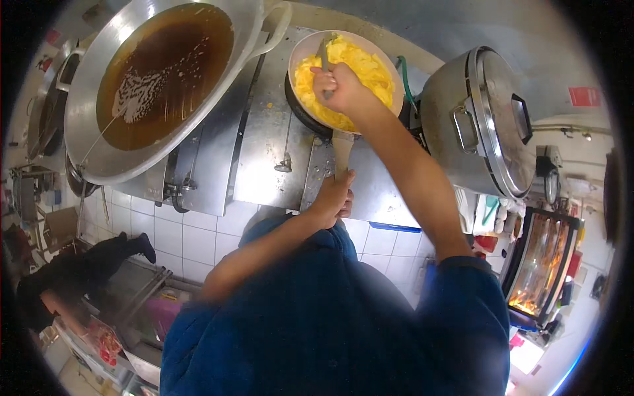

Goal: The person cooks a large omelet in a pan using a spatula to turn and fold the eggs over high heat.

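Observation:
My left hand (331, 200) is wrapped around the pale handle (342, 151) of a frying pan (395, 79) on the stove. Yellow scrambled eggs (364, 62) cover most of the pan's bottom. In my right hand (338, 88), above the eggs, is the grey handle of a spatula (324, 54). Its far end reaches into the eggs near the pan's back rim, and its blade is partly hidden there. Beneath the pan a dark burner ring (300, 111) shows at the left.
A large metal wok (81, 148) holding brown oil stands left on the stainless stove (267, 163). Right of the pan is a big lidded metal pot (446, 114), with a green hose (404, 79) between. A glowing heater cabinet (542, 262) stands farther right. Another person (74, 277) works at lower left.

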Available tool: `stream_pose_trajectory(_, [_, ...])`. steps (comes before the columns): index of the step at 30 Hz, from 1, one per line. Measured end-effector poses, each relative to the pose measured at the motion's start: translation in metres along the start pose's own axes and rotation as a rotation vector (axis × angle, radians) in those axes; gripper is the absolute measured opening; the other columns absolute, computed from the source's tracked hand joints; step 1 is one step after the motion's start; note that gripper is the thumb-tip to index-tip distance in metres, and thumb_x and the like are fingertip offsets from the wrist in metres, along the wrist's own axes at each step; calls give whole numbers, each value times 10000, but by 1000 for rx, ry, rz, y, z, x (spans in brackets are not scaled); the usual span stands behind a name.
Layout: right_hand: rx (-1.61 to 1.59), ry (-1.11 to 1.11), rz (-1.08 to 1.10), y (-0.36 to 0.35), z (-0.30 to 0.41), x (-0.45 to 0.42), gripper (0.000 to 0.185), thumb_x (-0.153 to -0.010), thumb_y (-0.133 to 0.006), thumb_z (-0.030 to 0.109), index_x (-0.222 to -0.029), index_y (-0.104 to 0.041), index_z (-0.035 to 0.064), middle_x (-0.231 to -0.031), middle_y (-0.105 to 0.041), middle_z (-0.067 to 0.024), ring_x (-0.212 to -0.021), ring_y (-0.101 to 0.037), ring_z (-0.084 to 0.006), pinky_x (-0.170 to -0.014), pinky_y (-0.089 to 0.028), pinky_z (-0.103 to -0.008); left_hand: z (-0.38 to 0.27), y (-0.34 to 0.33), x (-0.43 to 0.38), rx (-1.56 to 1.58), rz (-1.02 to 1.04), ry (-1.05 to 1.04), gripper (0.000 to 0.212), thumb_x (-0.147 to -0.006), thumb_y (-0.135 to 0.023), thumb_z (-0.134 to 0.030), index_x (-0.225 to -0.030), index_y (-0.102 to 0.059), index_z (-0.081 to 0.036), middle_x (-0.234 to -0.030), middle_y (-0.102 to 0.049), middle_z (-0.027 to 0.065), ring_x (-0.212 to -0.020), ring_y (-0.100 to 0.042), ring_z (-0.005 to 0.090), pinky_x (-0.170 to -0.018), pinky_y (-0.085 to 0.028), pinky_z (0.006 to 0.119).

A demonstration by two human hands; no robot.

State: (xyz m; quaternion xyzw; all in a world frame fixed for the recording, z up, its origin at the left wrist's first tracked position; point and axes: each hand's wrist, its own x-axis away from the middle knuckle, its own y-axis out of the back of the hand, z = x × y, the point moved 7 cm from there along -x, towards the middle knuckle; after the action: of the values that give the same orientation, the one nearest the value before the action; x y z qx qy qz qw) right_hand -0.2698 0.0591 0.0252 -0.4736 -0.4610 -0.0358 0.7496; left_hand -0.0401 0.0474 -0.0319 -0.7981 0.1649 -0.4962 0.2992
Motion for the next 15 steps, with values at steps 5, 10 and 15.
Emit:
stream_pose_trajectory(5, [-266, 384, 16, -30, 5, -20, 264, -994, -353, 191, -759, -428, 96, -570, -295, 36, -405, -283, -104, -362, -252, -247, -4, -1, 8, -44, -82, 17, 306, -988, -548, -364, -780, -424, -175, -560, -316, -63, -404, -258, 61, -361, -183, 260])
stream_pose_trajectory(10, [-578, 644, -308, -27, 8, -16, 237, -919, -361, 148, -686, -378, 112, -588, -376, -35, -439, -338, -156, -406, -304, -282, 1, 1, -1, 80, 124, -137, 190, -1010, -528, -303, -1045, -585, -126, -803, -593, 11, -606, -529, 138, -520, -442, 297])
stream_pose_trajectory(15, [-605, 616, -271, -26, 4, -9, 482, -991, -378, 367, -1238, -546, -11, -1244, -614, -168, -971, -638, -250, -724, -518, -353, 6, 11, -9, 246, 163, -115, 220, -1007, -539, -316, -1088, -583, -116, -876, -626, 33, -688, -593, 167, -598, -509, 315])
